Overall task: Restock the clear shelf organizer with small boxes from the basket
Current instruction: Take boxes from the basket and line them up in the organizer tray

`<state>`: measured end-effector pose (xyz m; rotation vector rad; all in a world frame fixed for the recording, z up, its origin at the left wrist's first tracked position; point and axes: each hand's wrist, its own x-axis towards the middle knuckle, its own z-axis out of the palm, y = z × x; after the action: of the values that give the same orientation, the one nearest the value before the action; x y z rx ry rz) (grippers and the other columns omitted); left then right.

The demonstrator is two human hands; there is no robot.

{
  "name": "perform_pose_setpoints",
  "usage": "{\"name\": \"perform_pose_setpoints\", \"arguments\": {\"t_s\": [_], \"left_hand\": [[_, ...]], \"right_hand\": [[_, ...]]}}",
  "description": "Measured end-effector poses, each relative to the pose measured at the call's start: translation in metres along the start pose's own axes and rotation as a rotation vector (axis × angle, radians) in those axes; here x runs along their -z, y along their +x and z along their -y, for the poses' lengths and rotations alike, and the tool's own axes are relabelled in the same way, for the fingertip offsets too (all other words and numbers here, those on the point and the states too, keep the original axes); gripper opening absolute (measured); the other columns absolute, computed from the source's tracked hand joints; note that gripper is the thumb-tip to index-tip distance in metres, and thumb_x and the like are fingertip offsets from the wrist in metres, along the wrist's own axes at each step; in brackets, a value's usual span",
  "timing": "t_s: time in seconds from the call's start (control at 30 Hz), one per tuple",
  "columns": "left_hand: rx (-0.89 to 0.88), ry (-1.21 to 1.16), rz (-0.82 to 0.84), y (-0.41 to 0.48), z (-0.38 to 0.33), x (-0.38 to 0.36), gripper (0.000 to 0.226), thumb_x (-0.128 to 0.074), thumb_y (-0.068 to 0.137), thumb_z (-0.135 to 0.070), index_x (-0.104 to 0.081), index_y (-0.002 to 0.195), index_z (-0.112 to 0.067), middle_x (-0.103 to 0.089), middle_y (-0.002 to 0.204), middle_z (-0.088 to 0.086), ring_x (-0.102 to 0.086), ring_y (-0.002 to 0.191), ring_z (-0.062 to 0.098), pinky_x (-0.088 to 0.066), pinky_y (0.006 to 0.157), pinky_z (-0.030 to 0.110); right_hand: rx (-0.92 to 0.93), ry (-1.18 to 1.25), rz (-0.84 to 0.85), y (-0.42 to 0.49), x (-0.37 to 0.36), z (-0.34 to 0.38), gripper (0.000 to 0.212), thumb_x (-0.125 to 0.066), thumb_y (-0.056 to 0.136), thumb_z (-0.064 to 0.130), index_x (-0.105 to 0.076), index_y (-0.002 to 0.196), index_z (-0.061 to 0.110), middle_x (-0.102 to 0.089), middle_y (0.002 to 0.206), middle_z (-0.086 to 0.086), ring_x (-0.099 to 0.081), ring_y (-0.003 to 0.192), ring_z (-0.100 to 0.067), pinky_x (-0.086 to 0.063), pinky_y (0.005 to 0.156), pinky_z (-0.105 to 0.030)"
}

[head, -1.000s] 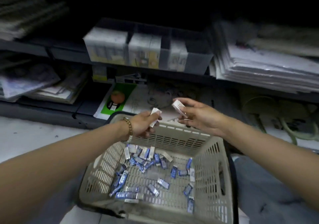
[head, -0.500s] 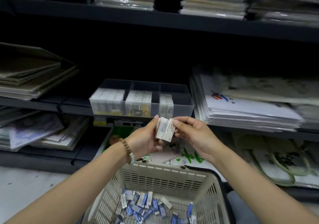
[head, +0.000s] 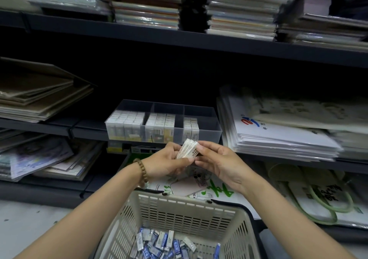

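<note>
Just below the clear shelf organizer [head: 209,133], at its 6 o'clock, the left hand [head: 166,160] and right hand [head: 221,164] pinch two small white boxes [head: 188,149] held side by side, fingers curled round them. At 6 o'clock from the hands, the basket [head: 185,203] holds loose boxes [head: 162,242].

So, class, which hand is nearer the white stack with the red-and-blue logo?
Right. The right hand is just below-left of the white stack; the left hand is farther left, across the small boxes both hold.
</note>
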<state>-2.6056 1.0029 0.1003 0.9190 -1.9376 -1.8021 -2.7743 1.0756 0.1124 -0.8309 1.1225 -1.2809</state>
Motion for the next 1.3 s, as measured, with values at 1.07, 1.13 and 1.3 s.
{"name": "perform_pose_setpoints", "arguments": {"t_s": [1.07, 1.13, 1.3], "left_hand": [[-0.138, 1.111, -0.634, 0.034, 0.027, 0.061, 0.116, 0.009, 0.052, -0.092, -0.004, 0.148, -0.027, 0.000, 0.156, -0.010, 0.009, 0.143, 0.011, 0.021, 0.109, 0.032], [-0.145, 1.115, -0.644, 0.035, 0.028, 0.062, 0.106, -0.002, 0.062, -0.088, -0.005, 0.148, -0.027, -0.002, 0.156, -0.010, 0.008, 0.143, 0.011, 0.021, 0.110, 0.033], [-0.149, 1.175, -0.645, 0.035, 0.033, 0.062, 0.087, -0.022, 0.080, -0.076, 0.001, 0.149, -0.027, 0.001, 0.156, -0.009, 0.009, 0.143, 0.012, 0.022, 0.110, 0.035]], "right_hand": [[-0.252, -1.045, -0.296, 0.127, 0.002, 0.071, 0.054, -0.068, 0.083, 0.005, -0.045, 0.132, -0.004, -0.062, 0.120, -0.017, -0.064, 0.106, -0.024, -0.052, 0.093, -0.032], [-0.269, -0.876, -0.307, 0.130, 0.005, 0.069, 0.042, -0.066, 0.083, -0.001, -0.052, 0.122, -0.007, -0.066, 0.106, -0.017, -0.066, 0.095, -0.023, -0.051, 0.091, -0.031], [-0.334, -0.449, -0.290, 0.130, 0.011, 0.071, 0.017, -0.062, 0.089, 0.009, -0.060, 0.102, -0.001, -0.063, 0.098, -0.012, -0.063, 0.090, -0.019, -0.054, 0.086, -0.031]]}}
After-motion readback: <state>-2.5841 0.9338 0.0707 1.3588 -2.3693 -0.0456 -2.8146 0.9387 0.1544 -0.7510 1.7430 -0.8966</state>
